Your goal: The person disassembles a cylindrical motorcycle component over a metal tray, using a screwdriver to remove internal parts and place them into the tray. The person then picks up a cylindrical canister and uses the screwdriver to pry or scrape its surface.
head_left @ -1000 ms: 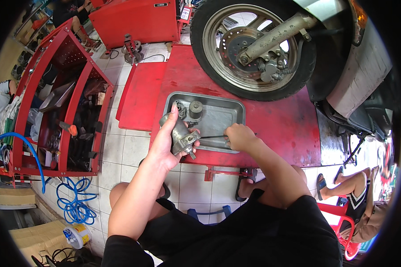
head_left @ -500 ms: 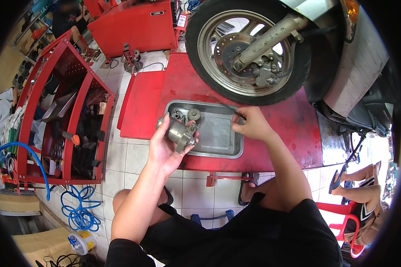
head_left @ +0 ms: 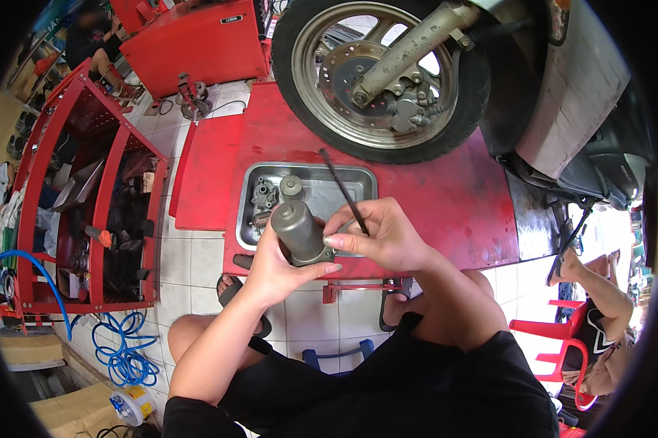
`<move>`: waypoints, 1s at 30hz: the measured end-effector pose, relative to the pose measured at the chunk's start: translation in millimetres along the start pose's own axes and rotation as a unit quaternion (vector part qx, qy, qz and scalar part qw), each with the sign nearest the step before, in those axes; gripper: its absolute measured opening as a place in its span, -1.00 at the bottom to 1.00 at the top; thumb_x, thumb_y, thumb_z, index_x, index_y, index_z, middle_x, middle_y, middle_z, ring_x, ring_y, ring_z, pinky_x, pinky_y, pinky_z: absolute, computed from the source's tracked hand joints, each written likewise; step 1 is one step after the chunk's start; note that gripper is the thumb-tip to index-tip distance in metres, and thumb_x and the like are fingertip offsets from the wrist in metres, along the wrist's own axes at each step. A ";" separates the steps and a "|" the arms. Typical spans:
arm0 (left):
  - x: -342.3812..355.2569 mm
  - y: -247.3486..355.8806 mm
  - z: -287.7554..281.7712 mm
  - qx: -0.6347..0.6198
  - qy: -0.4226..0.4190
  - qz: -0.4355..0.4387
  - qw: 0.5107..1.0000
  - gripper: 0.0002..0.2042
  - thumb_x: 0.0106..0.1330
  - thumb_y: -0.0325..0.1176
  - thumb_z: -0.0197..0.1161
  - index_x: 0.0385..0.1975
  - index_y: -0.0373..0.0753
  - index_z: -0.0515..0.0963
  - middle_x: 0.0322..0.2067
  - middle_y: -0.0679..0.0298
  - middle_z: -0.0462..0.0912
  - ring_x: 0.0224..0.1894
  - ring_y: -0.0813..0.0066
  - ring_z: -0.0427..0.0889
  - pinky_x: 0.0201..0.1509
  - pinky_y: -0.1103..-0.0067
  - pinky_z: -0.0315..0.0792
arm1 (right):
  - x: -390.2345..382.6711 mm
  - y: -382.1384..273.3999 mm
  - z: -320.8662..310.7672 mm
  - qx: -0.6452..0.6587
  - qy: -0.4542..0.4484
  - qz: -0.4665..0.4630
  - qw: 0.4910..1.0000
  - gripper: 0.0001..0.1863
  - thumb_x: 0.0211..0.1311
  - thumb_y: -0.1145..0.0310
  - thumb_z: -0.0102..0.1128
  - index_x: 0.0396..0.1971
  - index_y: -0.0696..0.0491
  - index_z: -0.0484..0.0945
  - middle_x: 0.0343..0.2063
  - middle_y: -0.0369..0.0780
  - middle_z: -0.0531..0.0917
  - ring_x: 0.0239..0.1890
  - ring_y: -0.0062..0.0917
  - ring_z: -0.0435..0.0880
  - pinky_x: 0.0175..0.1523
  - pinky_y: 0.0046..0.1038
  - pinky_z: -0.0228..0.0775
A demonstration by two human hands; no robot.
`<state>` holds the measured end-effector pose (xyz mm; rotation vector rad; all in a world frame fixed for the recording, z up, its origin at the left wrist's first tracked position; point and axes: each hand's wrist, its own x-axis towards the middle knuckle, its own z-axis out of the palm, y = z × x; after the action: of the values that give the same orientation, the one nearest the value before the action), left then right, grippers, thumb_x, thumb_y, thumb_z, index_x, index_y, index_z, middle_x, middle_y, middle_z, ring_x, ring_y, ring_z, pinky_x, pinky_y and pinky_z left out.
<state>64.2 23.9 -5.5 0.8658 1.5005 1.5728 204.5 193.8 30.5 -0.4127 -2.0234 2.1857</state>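
Grey metal forms the cylinder [head_left: 297, 226] above the near edge of the tray [head_left: 360, 182] — the left hand [head_left: 274, 274] is wrapped around it. The right hand [head_left: 384, 237] grips a thin dark rod [head_left: 341, 186], its fingertips at the cylinder's base. Metal parts [head_left: 263, 194] lie inside the tray; beyond it — a motorcycle wheel [head_left: 354, 66].

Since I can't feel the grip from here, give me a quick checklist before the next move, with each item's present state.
1. Cylinder in the left hand: ok, domed end up.
2. Right hand free: not ok, it holds the black rod.
3. Loose parts inside the tray: ok, toward its left end.
4. Tray resting on the red bench: ok.
5. Cylinder's underside sound: cannot tell, hidden.
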 end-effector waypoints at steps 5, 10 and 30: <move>-1.9 2.5 6.0 0.152 0.054 0.093 0.982 -0.21 -0.03 -0.52 0.65 0.21 -0.25 0.30 -0.11 0.21 0.66 -0.01 0.39 0.70 0.12 0.42 0.55 | 0.8 13.7 2.1 -0.032 -0.018 -0.056 0.998 -0.86 0.32 0.46 0.41 -0.20 0.19 0.72 -0.50 -0.47 0.57 -0.47 -0.87 0.31 -0.39 -0.66 0.11; -2.9 4.1 4.1 0.198 0.096 0.124 0.968 -0.25 0.00 -0.50 0.63 0.20 -0.25 0.31 -0.19 0.18 0.69 -0.09 0.36 0.74 0.04 0.42 0.58 | 1.6 15.7 10.8 -0.066 0.014 -0.023 0.997 -0.87 0.29 0.48 0.42 -0.23 0.21 0.73 -0.47 -0.41 0.61 -0.47 -0.83 0.34 -0.40 -0.63 0.14; -5.4 4.9 -0.8 0.201 0.125 0.124 0.964 -0.25 0.02 -0.44 0.64 0.19 -0.28 0.30 -0.17 0.11 0.73 -0.06 0.25 0.77 0.03 0.40 0.60 | 5.4 11.0 21.1 -0.227 0.045 -0.153 0.961 -0.80 0.14 0.54 0.45 -0.22 0.21 0.74 -0.28 -0.15 0.76 -0.26 -0.38 0.78 -0.15 -0.42 0.57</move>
<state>65.6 18.7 -0.5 1.1526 2.0023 1.6287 194.2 174.2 20.4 -0.2170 -2.3447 1.4958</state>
